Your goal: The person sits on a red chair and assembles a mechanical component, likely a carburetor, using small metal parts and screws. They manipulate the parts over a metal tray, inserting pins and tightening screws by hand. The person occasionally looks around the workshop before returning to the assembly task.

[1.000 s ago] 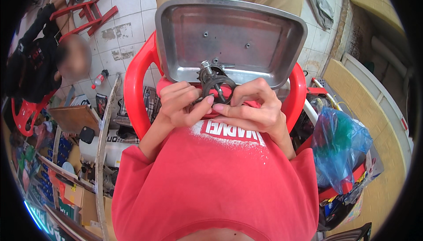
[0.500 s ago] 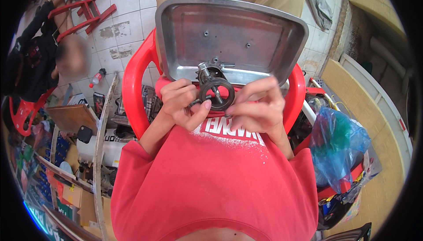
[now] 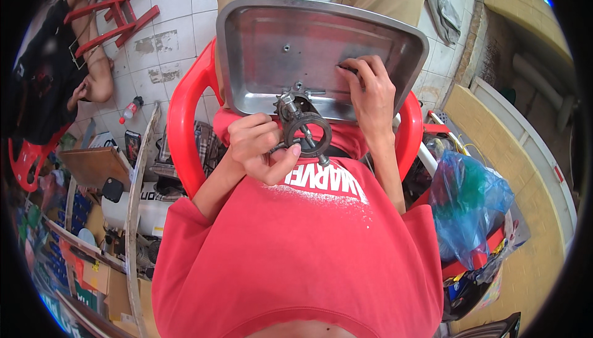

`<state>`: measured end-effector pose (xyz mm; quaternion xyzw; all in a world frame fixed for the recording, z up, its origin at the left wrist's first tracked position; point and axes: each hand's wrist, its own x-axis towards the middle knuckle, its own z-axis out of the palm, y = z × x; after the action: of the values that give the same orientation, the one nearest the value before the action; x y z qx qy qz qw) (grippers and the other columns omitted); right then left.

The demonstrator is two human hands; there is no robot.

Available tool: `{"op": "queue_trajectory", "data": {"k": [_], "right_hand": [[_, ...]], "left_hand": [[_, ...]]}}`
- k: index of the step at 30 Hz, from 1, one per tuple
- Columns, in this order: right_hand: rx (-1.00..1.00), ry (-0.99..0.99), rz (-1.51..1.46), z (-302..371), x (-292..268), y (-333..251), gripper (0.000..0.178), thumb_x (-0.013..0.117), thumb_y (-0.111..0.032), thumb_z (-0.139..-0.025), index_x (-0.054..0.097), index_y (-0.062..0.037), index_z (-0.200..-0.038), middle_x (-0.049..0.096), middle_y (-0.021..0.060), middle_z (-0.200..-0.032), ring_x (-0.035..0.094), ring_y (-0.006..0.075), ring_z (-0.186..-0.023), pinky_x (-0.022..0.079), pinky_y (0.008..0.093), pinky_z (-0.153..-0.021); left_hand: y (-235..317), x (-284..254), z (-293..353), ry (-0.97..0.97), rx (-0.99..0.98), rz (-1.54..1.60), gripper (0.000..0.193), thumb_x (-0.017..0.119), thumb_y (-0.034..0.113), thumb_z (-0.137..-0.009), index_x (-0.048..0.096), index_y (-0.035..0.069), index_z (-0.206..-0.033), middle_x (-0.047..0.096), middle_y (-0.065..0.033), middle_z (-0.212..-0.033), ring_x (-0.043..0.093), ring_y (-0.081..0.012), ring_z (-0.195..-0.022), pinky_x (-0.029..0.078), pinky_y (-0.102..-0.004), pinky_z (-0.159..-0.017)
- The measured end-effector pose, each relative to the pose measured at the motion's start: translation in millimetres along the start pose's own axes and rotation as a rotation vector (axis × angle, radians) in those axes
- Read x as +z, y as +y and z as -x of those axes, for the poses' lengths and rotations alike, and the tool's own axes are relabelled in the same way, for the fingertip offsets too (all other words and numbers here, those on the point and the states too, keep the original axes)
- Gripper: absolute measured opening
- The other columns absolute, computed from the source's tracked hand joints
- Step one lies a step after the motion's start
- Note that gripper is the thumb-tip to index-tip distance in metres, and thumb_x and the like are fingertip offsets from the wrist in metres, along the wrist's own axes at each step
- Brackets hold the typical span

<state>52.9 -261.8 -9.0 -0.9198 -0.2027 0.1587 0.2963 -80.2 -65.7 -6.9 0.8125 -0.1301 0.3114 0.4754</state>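
My left hand is closed around a dark metal ring-shaped part, held over the near edge of the tray. Several bolts pass through or stick out of this part, one with its end pointing toward my shirt. On my lap a grey metal tray stands tilted. Inside it lie a small nut and, close to the ring part, a bolt. My right hand reaches into the right side of the tray, its thumb and fingertips pinched together near the tray floor. Whatever is between them is hidden.
Red chair arms flank me on both sides. A blue plastic bag is at the right. Left of me are a wooden board, a small bottle and a red stool. Another person sits at the far left.
My right hand has moved from beside the ring part up into the tray, where its fingers now cover the spot of a second nut. My left hand still holds the ring part.
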Motion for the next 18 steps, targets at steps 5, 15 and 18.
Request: {"op": "queue_trajectory", "data": {"k": [5, 15, 18], "right_hand": [[-0.001, 0.042, 0.026, -1.7, -4.9, -3.8, 0.011, 0.072, -0.004, -0.089, 0.070, -0.0036, -0.100, 0.066, 0.0089, -0.094, 0.069, 0.0268, -0.076, 0.053, 0.0388, -0.068], [-0.226, -0.047, -0.524, 22.9, -61.3, -92.7, 0.032, 0.082, 0.005, -0.076, 0.068, -0.0013, -0.104, 0.074, 0.0084, -0.089, 0.066, 0.0172, -0.068, 0.047, 0.0302, -0.059], [-0.363, -0.019, -0.274, 20.5, -58.0, -95.4, 0.031, 0.083, 0.000, -0.075, 0.070, -0.0052, -0.103, 0.071, 0.0029, -0.084, 0.061, 0.0156, -0.063, 0.039, 0.0300, -0.054]], "left_hand": [[-0.6, 0.6, 1.7, 0.004, 0.012, 0.000, 0.046, 0.067, -0.008, -0.060, 0.069, 0.016, -0.099, 0.043, 0.0004, -0.066, 0.044, -0.0126, -0.047, 0.031, -0.0260, -0.042], [3.0, 0.3, -4.0, -0.033, -0.057, 0.014, 0.039, 0.070, -0.006, -0.071, 0.067, 0.018, -0.102, 0.044, 0.0015, -0.065, 0.042, -0.0113, -0.046, 0.029, -0.0251, -0.042], [2.1, 1.2, -6.9, -0.024, -0.048, 0.024, 0.038, 0.070, -0.005, -0.074, 0.066, 0.019, -0.104, 0.043, 0.0026, -0.064, 0.041, -0.0104, -0.046, 0.029, -0.0241, -0.043]]}}
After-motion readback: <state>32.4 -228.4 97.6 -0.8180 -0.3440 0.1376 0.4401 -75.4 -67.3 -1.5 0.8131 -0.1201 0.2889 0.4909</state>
